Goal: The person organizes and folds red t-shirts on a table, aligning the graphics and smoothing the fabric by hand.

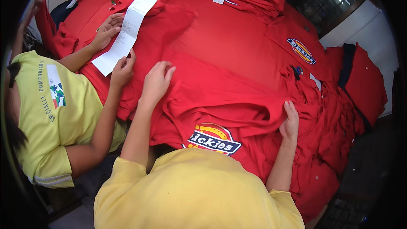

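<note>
Head view.

Red shirt (pixel 231 107): lies rumpled directly in front of the wearer's yellow top (pixel 199 191), between two bare hands. Bears an oval-and-banner emblem (pixel 214 141) at the near edge, close to the yellow top.

Loose fold (pixel 237 121) of same: runs left to right, long axis spanning the gap between hands; gapes widest at the right end.

Left hand (pixel 156 84): hangs at the upper left of the shirt, fingers loosely bent, nothing visibly grasped. From here, fold lying rightward and toward the wearer.

Right hand (pixel 290 123): rests against the fold's right end, thus the nearer hand to the opening. Cannot tell whether pinching the cloth or merely touching.

Also catalogued: co-worker in yellow-green T-shirt (pixel 74 123) at left, both hands on a long white paper strip (pixel 129 32); stacked red shirts (pixel 250 2) at far side; second emblem-printed red shirt (pixel 290 38) at far right; crumpled red heap (pixel 320 123) beyond the right hand.
</note>
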Demonstrator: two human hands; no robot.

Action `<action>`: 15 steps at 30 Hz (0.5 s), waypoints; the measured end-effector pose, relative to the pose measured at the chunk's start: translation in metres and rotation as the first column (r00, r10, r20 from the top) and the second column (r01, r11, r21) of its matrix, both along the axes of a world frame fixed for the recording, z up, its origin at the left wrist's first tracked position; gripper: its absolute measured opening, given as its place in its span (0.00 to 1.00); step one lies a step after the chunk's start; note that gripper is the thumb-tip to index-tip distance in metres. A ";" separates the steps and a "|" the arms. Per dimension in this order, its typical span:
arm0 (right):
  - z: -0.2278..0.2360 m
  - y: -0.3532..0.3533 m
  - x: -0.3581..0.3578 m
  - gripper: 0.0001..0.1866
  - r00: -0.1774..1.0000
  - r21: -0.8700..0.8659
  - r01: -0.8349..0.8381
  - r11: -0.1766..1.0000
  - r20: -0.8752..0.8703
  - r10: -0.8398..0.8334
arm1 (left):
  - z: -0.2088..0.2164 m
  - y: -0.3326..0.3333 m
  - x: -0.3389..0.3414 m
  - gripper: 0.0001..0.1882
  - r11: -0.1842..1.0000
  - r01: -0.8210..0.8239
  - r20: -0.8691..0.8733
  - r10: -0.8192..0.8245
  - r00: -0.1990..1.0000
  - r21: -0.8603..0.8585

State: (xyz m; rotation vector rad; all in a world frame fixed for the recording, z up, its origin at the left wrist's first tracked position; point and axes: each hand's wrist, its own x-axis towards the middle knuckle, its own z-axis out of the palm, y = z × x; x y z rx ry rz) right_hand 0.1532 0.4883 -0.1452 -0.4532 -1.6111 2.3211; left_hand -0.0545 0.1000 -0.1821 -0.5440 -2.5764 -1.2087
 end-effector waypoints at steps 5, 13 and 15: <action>-0.043 0.004 -0.025 0.37 0.967 0.370 0.069 0.926 0.203 -0.153 | -0.073 0.007 -0.041 0.25 0.890 -0.129 -0.264 0.010 0.964 -0.437; -0.034 -0.012 -0.024 0.33 0.964 0.394 0.012 0.919 0.238 -0.115 | -0.078 0.009 -0.029 0.28 0.818 -0.221 -0.289 0.070 0.955 -0.531; -0.034 -0.019 -0.024 0.31 0.970 0.427 0.033 0.904 0.204 -0.132 | -0.078 0.009 -0.031 0.29 0.814 -0.224 -0.311 0.057 0.949 -0.536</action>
